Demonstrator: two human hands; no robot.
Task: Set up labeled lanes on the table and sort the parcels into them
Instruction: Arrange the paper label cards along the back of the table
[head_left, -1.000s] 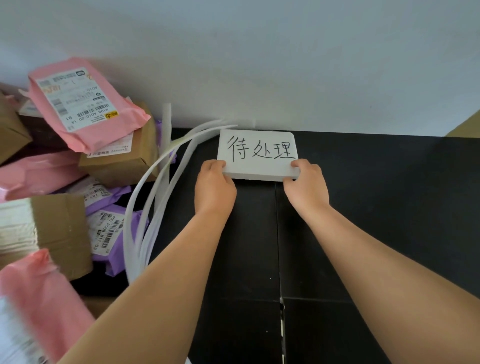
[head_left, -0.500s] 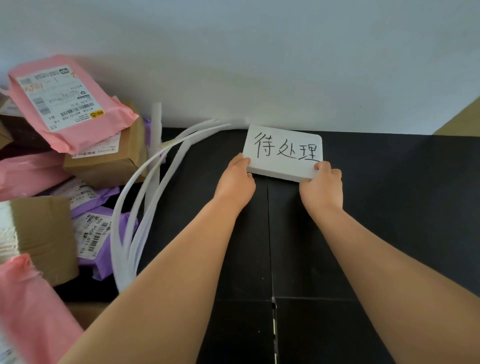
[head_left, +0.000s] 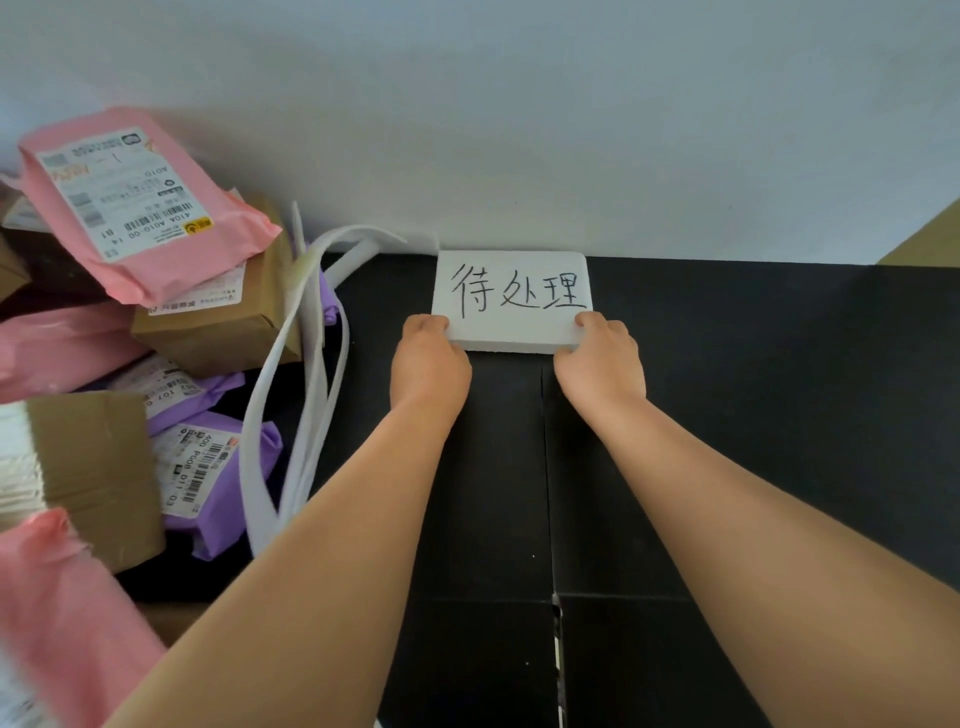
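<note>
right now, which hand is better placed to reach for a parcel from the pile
Probably left: the left hand is nearer the parcels; the right hand grips the sign at its far corner.

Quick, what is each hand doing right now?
Left hand: grips the near left corner of the white sign board.
Right hand: grips the board's near right corner.

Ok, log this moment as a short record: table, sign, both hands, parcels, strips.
table: black, against a pale wall
sign: white board, handwritten 待处理, at the table's far edge
left hand: grips the sign's near left corner
right hand: grips its near right corner
parcels: pink, purple and brown, piled at left
strips: white, curved, between pile and sign
</note>
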